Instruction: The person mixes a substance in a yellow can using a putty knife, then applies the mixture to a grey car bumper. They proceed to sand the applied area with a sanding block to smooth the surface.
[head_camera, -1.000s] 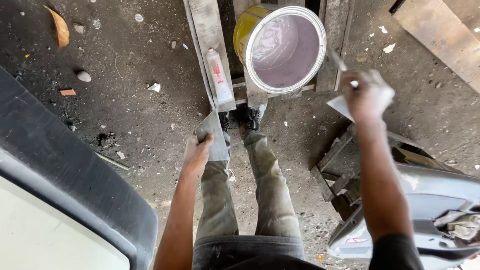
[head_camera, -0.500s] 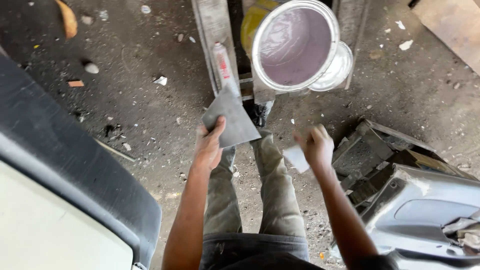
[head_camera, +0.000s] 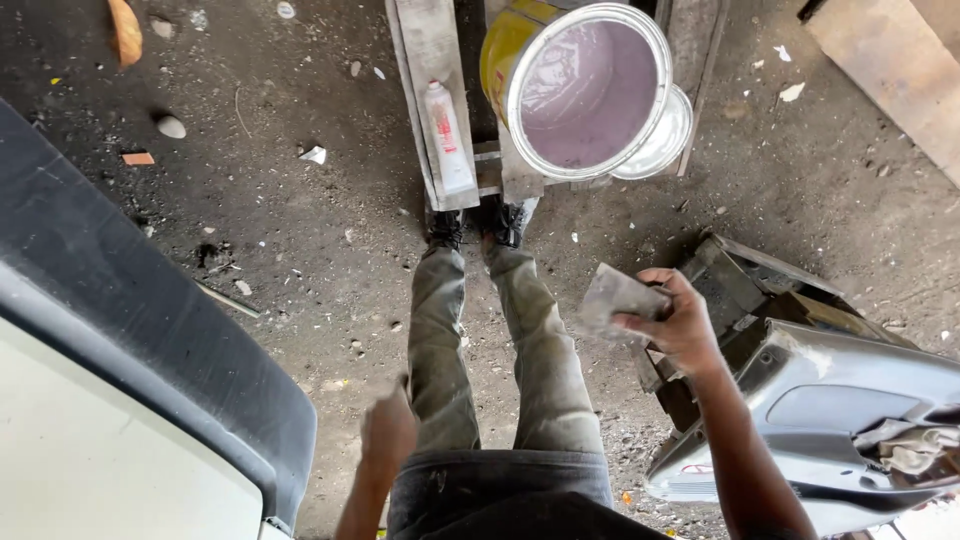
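My right hand (head_camera: 682, 325) grips a flat grey scraper plate (head_camera: 612, 298), held out over the ground to the right of my legs (head_camera: 480, 340). My left hand (head_camera: 388, 432) hangs low by my left thigh, fingers curled, with nothing visible in it. A large yellow can (head_camera: 585, 92) of pale purple-grey filler stands open ahead of my feet on a wooden pallet (head_camera: 425, 60). A white tube (head_camera: 447, 135) lies on the pallet's left plank.
A dark vehicle bumper (head_camera: 150, 340) with a white panel below fills the left. A silver-grey plastic body part (head_camera: 850, 420) lies at the right over dark scrap. Stones and litter dot the dirt floor. A wooden board (head_camera: 880, 70) lies top right.
The grey plate passed from my left hand to my right hand. My left hand dropped down to my thigh. My right hand came down from near the can.
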